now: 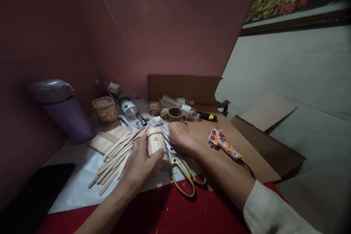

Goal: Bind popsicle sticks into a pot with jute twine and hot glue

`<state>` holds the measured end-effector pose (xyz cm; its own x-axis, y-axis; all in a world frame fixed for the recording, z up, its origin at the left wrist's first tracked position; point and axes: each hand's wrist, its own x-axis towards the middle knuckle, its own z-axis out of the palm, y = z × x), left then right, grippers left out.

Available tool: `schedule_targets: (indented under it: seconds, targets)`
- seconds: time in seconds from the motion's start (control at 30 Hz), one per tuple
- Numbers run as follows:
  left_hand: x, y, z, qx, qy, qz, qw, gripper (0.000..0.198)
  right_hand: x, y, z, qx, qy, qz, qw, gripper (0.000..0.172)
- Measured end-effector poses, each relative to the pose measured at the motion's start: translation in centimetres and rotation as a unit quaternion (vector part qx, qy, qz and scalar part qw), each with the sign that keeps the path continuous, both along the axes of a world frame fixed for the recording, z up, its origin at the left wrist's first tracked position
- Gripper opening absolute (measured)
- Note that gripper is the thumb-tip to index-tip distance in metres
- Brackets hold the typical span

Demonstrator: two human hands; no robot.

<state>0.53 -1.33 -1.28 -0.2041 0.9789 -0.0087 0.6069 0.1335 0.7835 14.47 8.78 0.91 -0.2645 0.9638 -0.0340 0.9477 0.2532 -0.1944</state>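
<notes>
My left hand [144,159] is wrapped round a small cylinder covered with wooden craft sticks [155,142], tilted over the white sheet. Just right of it, my right hand [179,136] is curled closed with its back towards me; its fingertips are hidden, and I cannot make out what they hold. Below that hand lies a pair of scissors with yellow handles [182,181], partly under my right forearm. Loose craft sticks [113,166] fan out left of my left hand, beside a banded bundle of sticks [105,139]. Behind my right hand stands a brown tape roll [175,114].
A flower-patterned glue gun [225,145] rests on cardboard [255,157] at right. Behind are a utility knife [207,116], plastic bottles [128,108], twine balls [155,108] and a stick-covered cup [105,111]. A purple tumbler [68,117] and a black flat object [41,186] lie left.
</notes>
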Motion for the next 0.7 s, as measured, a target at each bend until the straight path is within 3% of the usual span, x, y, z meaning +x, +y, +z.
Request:
schedule_targets:
  seconds: [0.2,0.37,0.6,0.7]
  targets:
    - [0.0,-0.1,0.2,0.016,-0.009,-0.006,1.000,0.071,2.8,-1.0,-0.5,0.014,0.121,-0.016,0.992,0.019]
    - [-0.2,0.0,-0.2,0.014,-0.014,-0.012,1.000,0.073,3.6,-0.7,-2.2,0.012,0.286,-0.012,0.958,0.016]
    - [-0.3,0.2,-0.5,0.004,-0.002,-0.017,1.000,0.075,3.5,-0.2,-2.9,-0.012,0.521,-0.030,0.853,0.004]
    - [-0.4,0.2,-0.7,0.015,-0.005,-0.024,1.000,0.076,3.6,-0.3,-2.4,-0.029,0.595,-0.045,0.802,0.014]
